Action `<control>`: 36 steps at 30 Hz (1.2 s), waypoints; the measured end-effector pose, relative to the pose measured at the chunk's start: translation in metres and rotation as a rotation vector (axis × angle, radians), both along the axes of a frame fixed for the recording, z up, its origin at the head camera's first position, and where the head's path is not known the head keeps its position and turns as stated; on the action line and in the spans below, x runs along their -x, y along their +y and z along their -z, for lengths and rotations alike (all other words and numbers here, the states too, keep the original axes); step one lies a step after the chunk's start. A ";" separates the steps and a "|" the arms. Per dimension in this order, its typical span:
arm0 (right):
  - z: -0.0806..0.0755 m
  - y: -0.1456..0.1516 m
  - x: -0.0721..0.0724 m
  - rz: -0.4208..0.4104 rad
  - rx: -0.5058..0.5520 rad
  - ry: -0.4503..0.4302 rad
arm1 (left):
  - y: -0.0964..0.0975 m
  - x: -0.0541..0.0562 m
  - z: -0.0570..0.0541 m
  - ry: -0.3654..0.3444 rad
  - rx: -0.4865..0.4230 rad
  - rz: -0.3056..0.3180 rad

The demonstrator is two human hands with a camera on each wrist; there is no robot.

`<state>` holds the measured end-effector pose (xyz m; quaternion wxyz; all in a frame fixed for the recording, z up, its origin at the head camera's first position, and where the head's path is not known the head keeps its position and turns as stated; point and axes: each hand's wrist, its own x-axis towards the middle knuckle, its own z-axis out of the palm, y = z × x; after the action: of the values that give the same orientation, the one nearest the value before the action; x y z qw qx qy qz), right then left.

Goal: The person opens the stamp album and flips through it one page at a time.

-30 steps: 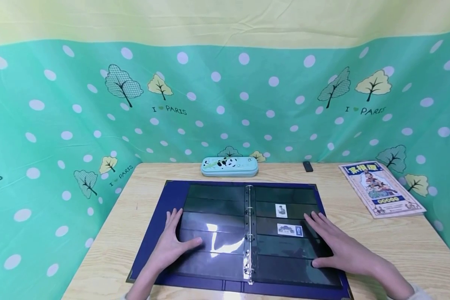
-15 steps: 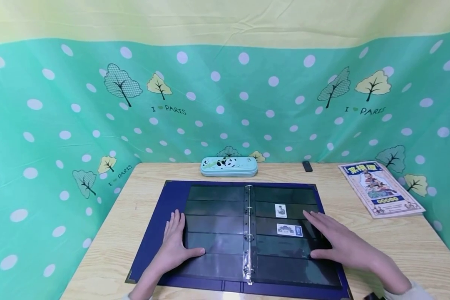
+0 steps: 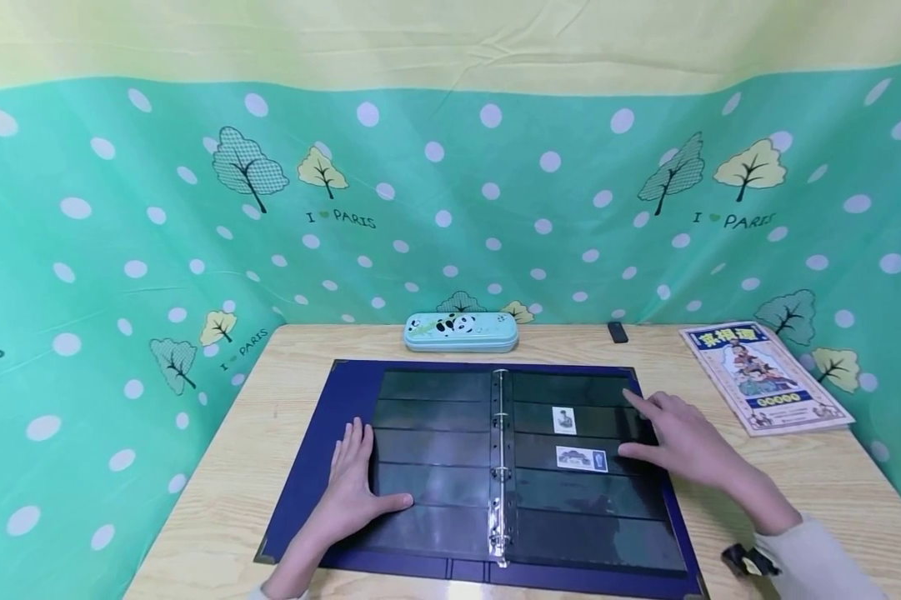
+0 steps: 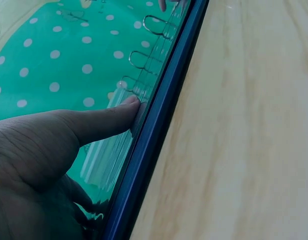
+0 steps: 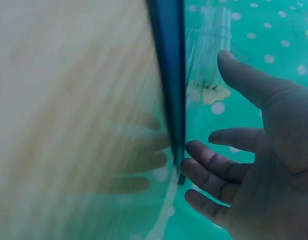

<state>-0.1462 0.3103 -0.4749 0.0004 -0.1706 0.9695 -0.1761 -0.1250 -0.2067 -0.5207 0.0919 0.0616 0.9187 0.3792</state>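
A dark blue ring binder [image 3: 345, 392] lies spread on the wooden table, with black pocket pages on both sides of its metal rings [image 3: 501, 450]. Two stamps show in the right page's pockets: an upright one [image 3: 564, 421] and a wider one [image 3: 581, 458] below it. My left hand [image 3: 348, 496] rests flat over the left page's outer edge, thumb stretched across the page. In the left wrist view its thumb [image 4: 104, 120] lies on the glossy page. Over the right page's outer edge is my right hand [image 3: 686, 442], fingers spread and holding nothing.
Behind the binder stands a light blue panda pencil case [image 3: 461, 332]. A small black object [image 3: 617, 332] lies to its right. A printed booklet [image 3: 765, 379] lies at the table's right. Green dotted cloth [image 3: 450, 208] hangs behind and at the sides.
My right hand has moved up along the right page's edge, away from me, its index finger now extended. My left hand has slid slightly and stays on the left page.
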 end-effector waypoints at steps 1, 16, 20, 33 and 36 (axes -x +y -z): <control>0.001 0.002 0.004 0.006 -0.001 -0.003 | 0.000 0.000 0.000 -0.002 -0.001 -0.001; 0.018 0.017 0.043 0.027 0.081 -0.160 | 0.000 -0.001 0.001 0.020 -0.002 -0.002; 0.017 0.014 0.043 0.026 0.026 -0.155 | 0.000 -0.001 0.002 0.038 0.001 -0.006; 0.013 0.006 0.041 0.033 -0.022 -0.125 | 0.000 -0.001 0.004 0.040 0.013 -0.005; 0.011 0.004 0.041 0.027 -0.027 -0.119 | -0.001 -0.001 0.004 0.041 0.013 -0.006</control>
<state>-0.1871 0.3146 -0.4861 0.0581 -0.1465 0.9722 -0.1729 -0.1235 -0.2073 -0.5245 0.0722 0.0660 0.9229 0.3723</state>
